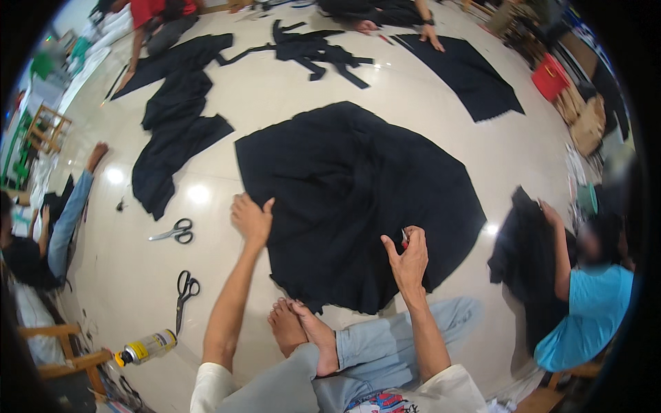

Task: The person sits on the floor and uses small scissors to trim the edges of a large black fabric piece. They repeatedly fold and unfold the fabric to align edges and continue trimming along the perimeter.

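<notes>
A large piece of black fabric lies spread on the floor in front of my crossed legs. My left hand is open at the fabric's left edge, fingers spread. My right hand is over the right part of the fabric, closed on a small red tool, possibly snips, partly hidden by the fingers. Silver scissors with black handles lie left of my left hand, and black scissors lie below them.
A yellow-capped bottle lies at lower left, near wooden stools. More black cuttings lie beyond. Co-workers sit around: a blue-shirted person at right, others at left and along the far side. A red bucket stands upper right.
</notes>
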Demonstrator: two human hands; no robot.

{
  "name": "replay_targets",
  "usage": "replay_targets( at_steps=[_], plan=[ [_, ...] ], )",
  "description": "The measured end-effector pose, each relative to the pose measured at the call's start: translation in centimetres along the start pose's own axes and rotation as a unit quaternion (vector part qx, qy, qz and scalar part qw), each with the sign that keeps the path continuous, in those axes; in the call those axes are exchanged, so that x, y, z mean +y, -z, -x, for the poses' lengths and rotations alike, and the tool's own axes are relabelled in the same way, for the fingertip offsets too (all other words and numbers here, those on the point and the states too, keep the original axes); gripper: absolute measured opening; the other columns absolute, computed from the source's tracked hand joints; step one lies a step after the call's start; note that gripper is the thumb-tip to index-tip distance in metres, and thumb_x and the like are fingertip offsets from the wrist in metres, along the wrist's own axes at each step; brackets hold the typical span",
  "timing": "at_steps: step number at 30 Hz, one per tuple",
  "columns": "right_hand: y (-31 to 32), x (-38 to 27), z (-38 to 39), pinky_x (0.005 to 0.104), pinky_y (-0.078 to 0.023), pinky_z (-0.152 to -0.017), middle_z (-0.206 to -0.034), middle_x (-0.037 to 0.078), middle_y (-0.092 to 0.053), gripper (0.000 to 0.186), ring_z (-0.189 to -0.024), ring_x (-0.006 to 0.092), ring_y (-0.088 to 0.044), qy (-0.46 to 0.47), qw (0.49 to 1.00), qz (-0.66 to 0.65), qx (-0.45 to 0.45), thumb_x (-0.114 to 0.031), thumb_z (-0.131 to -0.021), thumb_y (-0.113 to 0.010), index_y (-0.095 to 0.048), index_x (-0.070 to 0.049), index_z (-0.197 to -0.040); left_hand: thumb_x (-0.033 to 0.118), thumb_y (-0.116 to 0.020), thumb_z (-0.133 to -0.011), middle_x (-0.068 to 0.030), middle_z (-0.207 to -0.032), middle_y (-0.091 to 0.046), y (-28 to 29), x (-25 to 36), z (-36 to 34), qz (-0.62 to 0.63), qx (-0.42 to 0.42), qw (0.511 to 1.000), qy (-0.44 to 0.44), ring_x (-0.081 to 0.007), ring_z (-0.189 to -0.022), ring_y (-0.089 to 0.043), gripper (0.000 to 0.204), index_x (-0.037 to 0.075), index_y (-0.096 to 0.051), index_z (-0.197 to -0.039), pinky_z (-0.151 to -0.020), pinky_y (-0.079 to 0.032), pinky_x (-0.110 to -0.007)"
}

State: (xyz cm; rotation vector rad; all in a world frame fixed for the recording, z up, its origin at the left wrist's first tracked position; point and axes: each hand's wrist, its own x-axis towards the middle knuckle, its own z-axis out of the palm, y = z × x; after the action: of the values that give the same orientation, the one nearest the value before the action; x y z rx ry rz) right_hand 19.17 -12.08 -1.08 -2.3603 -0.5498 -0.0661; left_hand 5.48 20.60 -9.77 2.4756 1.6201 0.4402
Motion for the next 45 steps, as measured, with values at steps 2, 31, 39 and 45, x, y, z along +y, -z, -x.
replay_targets(
  at_steps=[2,31,39,45],
  plan=[
    [-2.7,1.9,-0.8,0.0435,-0.044,-0.083,-0.105,0.015,-0.056,0.05,-0.091,0.0331,-0.057,0.04,0.997,0.061,-0.017,-0.034,-0.082,-0.077,-0.053,0.003,-0.108,0.04,-0.07,-0.085,-0.0199,-0.116,-0.054,-1.7,1.4,1.2,0.046,0.026,0.998,-0.023,-0.0382,-0.114,-0.048,0.058,-0.003,-0.053,-0.12,-0.094,-0.041,-0.05],
    [-1.3,8.5,-8.8,0.0489,-0.043,-0.091,-0.112,0.02,-0.056,0.063,-0.109,0.0369,-0.055,-0.051,0.977,0.206,0.014,-0.034,-0.076,-0.081,-0.05,0.005,-0.115,0.029,-0.066,-0.094,-0.0202,-0.125,-0.06,1.8,-3.8,-2.1,0.628,-0.321,0.66,0.259,-0.0257,-0.116,-0.06,0.057,-0.012,-0.047,-0.129,-0.101,-0.046,-0.034],
    [-0.1,14.3,-9.0,0.0486,-0.045,-0.079,-0.1,0.018,-0.059,0.04,-0.097,0.0387,-0.058,-0.099,0.976,0.174,0.09,-0.023,-0.082,-0.076,-0.05,0.0,-0.103,0.023,-0.07,-0.09,-0.0185,-0.132,-0.056,3.9,-1.7,1.7,0.55,-0.316,0.75,0.186,-0.0256,-0.122,-0.054,0.061,-0.011,-0.045,-0.135,-0.107,-0.04,-0.035],
    [3.9,18.0,-12.6,0.0375,-0.044,-0.066,-0.075,0.008,-0.054,0.027,-0.067,0.0234,-0.053,-0.07,0.989,-0.073,0.107,-0.013,-0.083,-0.072,-0.048,-0.003,-0.088,0.03,-0.069,-0.092,-0.0148,-0.122,-0.063,9.2,-3.5,-3.7,0.588,-0.159,0.783,0.127,-0.0218,-0.113,-0.058,0.055,-0.011,-0.055,-0.127,-0.104,-0.041,-0.035]
  ],
)
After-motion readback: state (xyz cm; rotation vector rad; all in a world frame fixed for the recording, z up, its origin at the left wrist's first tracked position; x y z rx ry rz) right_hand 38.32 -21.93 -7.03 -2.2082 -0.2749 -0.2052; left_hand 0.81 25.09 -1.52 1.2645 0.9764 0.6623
